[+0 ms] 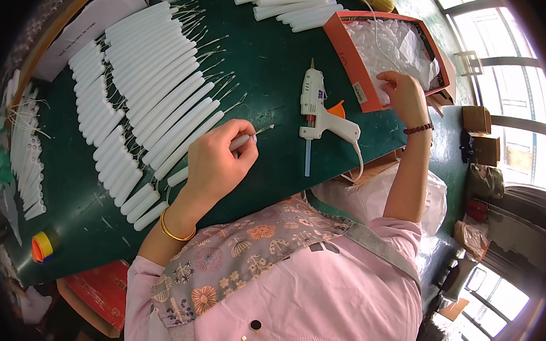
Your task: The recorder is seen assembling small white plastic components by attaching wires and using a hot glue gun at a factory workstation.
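My left hand point(220, 158) is closed round a white candle-shaped stick point(240, 141), and a thin wire-like tip points right from its end. Below the hand, the lower part of a white stick point(177, 176) shows by my wrist. My right hand point(404, 96) reaches over the near right side of an orange-red box point(350, 58), its fingers bent together at the small whitish translucent pieces point(390, 49) inside. Whatever the fingertips pinch is too small to make out. Between the two hands lies a white glue gun point(313, 95) with an orange trigger and a clear glue stick.
Rows of white candle-shaped sticks point(157, 69) with thin wires cover the left of the green table point(246, 200). More sticks point(295, 6) lie at the far edge. A yellow-orange tape roll point(41, 247) sits near the left corner. The glue gun's cord point(360, 163) runs over the near edge.
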Motion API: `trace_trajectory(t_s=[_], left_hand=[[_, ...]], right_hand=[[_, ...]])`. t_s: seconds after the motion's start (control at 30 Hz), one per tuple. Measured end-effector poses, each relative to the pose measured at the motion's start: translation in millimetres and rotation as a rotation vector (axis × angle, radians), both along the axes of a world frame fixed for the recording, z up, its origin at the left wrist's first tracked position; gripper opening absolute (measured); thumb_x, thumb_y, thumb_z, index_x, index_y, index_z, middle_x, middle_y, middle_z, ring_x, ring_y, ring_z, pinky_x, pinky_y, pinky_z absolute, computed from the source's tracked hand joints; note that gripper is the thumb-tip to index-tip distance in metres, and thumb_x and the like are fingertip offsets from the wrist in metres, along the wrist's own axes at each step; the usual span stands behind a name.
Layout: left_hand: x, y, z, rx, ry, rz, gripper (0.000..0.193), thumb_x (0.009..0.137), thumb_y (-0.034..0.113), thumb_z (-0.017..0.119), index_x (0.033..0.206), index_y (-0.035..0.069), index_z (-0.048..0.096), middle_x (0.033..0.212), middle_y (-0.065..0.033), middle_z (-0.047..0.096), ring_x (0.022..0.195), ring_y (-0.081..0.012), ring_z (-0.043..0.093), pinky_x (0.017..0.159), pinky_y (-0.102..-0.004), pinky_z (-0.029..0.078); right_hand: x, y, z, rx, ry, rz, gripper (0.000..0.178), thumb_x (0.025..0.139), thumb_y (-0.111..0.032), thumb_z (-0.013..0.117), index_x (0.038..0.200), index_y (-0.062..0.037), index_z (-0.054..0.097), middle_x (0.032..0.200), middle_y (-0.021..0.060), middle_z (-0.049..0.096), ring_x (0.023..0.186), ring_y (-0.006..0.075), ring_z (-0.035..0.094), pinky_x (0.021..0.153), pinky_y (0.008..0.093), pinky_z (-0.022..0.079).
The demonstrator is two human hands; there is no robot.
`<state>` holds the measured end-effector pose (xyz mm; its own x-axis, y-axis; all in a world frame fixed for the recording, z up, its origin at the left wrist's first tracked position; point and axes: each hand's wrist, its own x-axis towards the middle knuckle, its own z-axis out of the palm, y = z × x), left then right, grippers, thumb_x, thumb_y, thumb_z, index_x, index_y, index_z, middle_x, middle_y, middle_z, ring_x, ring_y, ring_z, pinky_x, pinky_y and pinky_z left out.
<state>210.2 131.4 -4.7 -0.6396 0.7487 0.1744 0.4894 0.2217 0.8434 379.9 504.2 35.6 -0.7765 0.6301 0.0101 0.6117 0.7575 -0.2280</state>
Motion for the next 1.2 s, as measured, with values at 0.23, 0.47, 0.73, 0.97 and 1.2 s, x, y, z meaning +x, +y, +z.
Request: trace_trajectory(t_s=[0.23, 0.47, 0.73, 0.97, 1.2], left_hand=[[0, 0, 0, 0.003, 0.016, 0.039, 0.009, 0.087, 0.008, 0.075, 0.095, 0.008, 0.071, 0.076, -0.0052, 0.071, 0.056, -0.0185, 0.064, 0.055, -0.0314, 0.049], [-1, 0, 2, 0.037, -0.034, 0.053, 0.009, 0.087, 0.01, 0.077, 0.095, 0.009, 0.073, 0.074, -0.0044, 0.07, 0.055, -0.0181, 0.063, 0.055, -0.0307, 0.049], [0, -2, 7, 0.003, -0.001, 0.013, 0.012, 0.086, 0.003, 0.077, 0.099, 0.002, 0.076, 0.079, -0.009, 0.073, 0.063, -0.016, 0.069, 0.06, -0.0271, 0.053], [1, -3, 4, 0.012, 0.026, 0.009, 0.014, 0.085, 0.003, 0.077, 0.098, 0.003, 0.075, 0.08, -0.01, 0.074, 0.062, -0.0181, 0.07, 0.058, -0.0284, 0.053], [6, 0, 5, 0.045, 0.09, -0.031, 0.014, 0.084, 0.002, 0.077, 0.098, 0.003, 0.075, 0.08, -0.0099, 0.073, 0.059, -0.0188, 0.068, 0.057, -0.0286, 0.052]], right_hand=[[-12, -29, 21, 0.103, 0.245, 0.088, 0.021, 0.093, -0.005, 0.07, 0.112, -0.0055, 0.08, 0.105, 0.0136, 0.079, 0.092, 0.0239, 0.076, 0.084, 0.0347, 0.059], [-27, -165, 16, -0.844, 0.432, 0.155, 0.025, 0.092, 0.012, 0.069, 0.115, 0.0058, 0.076, 0.106, 0.0078, 0.077, 0.093, 0.0121, 0.074, 0.085, 0.025, 0.059], [-36, -173, 1, -0.862, 0.421, 0.2, 0.026, 0.092, 0.013, 0.069, 0.115, 0.0049, 0.077, 0.105, 0.0077, 0.076, 0.092, 0.012, 0.075, 0.083, 0.024, 0.06], [-40, -176, -3, -0.917, 0.395, 0.225, 0.026, 0.092, 0.011, 0.071, 0.116, 0.0035, 0.078, 0.106, 0.007, 0.075, 0.093, 0.012, 0.074, 0.083, 0.0244, 0.06], [-40, -180, -10, -0.79, 0.32, 0.33, 0.024, 0.093, 0.009, 0.071, 0.116, 0.0034, 0.077, 0.11, 0.0084, 0.075, 0.096, 0.0129, 0.074, 0.084, 0.025, 0.06]])
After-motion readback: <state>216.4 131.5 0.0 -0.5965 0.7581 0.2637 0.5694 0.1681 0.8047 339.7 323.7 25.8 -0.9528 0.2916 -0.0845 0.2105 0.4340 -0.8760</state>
